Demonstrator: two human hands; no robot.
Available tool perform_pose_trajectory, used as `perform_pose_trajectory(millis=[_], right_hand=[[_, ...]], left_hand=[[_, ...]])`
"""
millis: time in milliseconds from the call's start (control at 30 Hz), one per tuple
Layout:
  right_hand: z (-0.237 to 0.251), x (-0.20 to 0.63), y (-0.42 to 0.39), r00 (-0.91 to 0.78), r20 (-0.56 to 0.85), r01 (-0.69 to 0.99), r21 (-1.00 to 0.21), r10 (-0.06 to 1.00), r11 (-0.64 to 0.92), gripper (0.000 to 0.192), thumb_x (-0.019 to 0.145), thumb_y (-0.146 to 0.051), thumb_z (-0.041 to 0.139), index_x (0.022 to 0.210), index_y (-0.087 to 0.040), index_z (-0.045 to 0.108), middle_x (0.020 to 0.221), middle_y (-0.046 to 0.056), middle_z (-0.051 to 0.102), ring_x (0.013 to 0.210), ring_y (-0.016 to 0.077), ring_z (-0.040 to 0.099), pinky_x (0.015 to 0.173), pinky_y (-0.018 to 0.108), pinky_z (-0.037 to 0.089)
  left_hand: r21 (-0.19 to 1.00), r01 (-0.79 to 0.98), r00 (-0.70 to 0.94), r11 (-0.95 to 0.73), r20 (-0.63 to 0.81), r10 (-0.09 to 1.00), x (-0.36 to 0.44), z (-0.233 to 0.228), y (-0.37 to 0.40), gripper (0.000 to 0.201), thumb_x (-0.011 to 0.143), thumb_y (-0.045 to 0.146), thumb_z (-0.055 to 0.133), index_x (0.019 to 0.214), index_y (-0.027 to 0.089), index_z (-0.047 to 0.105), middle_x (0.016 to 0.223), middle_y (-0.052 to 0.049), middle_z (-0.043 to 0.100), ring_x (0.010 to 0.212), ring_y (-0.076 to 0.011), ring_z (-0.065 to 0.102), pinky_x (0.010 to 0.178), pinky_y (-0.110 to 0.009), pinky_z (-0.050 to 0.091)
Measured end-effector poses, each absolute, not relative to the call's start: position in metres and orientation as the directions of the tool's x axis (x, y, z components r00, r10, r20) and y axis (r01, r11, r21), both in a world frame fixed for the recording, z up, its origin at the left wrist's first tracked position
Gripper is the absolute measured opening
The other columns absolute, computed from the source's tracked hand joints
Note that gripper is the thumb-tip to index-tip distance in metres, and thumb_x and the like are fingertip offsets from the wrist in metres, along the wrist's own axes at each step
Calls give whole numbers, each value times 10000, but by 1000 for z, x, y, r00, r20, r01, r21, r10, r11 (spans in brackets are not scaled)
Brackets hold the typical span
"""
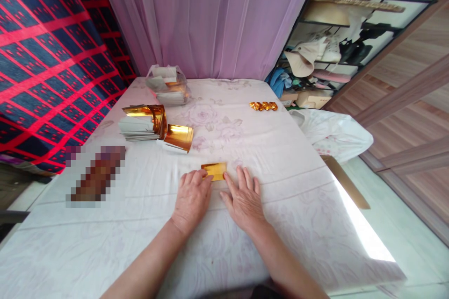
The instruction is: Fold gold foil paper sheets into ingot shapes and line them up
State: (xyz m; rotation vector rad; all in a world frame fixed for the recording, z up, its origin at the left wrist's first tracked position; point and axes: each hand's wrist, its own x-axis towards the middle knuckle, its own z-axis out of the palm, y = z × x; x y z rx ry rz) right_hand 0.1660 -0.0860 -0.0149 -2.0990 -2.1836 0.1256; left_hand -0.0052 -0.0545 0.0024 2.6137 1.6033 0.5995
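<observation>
A small rectangle of gold foil paper [215, 170] lies flat on the table in front of me. At its left end, my left hand [192, 195] has curled fingers, with thumb and forefinger closed on the paper's near-left corner. My right hand [245, 199] rests palm down with its fingers spread, the forefinger touching the paper's right edge. Beyond them, to the left, is a stack of gold foil sheets [142, 126] with pale backs, curling at one end. Beside the stack lies a loose, bent gold sheet [178, 137].
A clear plastic bag [167, 85] of sheets stands at the table's far left. Folded gold pieces [263, 106] sit in a row at the far right. A pixelated reddish-brown item [98, 175] lies at left. Past the right edge are a white bag [336, 133] and a shelf.
</observation>
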Motion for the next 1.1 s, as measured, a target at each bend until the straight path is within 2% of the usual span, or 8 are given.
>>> perform_pose_trajectory(millis=[67,167,233,400,633,800,1100], right_hand=[[-15,166,-86,-42,22,990,-136,999,44,551,933,-481,513,1453,-315,437,1581,144,273,1456,326,214,1125,554,177],[-15,167,-87,-54,31,989,-135,998,58,568,916,-459,551,1453,-313,437,1578,150,276,1456,326,213,1123,554,183],[-16,167,-87,-55,47,989,-135,997,61,549,920,-451,547,1445,-322,448,1578,146,280,1455,323,218,1122,549,188],[-18,168,-87,-50,80,989,-132,996,61,539,928,-457,537,1444,-334,446,1574,126,298,1447,323,238,1118,542,206],[-15,166,-87,-34,66,990,-133,997,43,546,926,-494,530,1443,-338,448,1575,115,301,1445,325,245,1124,541,201],[-13,166,-87,-31,51,988,-152,998,39,555,929,-514,513,1449,-335,439,1579,119,290,1446,330,241,1127,546,193],[-15,168,-87,-28,66,983,-178,997,39,555,925,-526,511,1437,-317,463,1572,122,305,1444,334,247,1132,551,185]], left_hand=[[183,819,487,-545,283,827,4,0,-62,326,949,251,496,1250,219,616,1177,-94,656,1090,-254,570,938,-430,438],[143,823,507,-550,250,825,11,-9,-68,438,981,394,428,1371,228,535,1365,-73,591,1327,-302,432,1075,-522,324],[119,827,519,-550,212,828,10,-14,-68,497,990,460,372,1410,227,497,1426,-61,545,1389,-311,366,1116,-558,263],[115,830,522,-545,182,833,4,-19,-68,551,999,514,291,1432,223,469,1473,-47,488,1419,-303,335,1157,-587,182],[79,836,521,-543,201,830,-13,-21,-70,579,997,539,255,1426,220,477,1460,-44,504,1416,-298,342,1182,-589,73],[43,842,517,-537,215,828,-28,-23,-72,552,993,524,290,1426,238,478,1466,-48,500,1420,-301,336,1177,-584,105],[74,841,514,-536,200,834,-36,-14,-72,507,987,502,342,1413,274,495,1431,-53,540,1409,-309,357,1165,-597,140]])
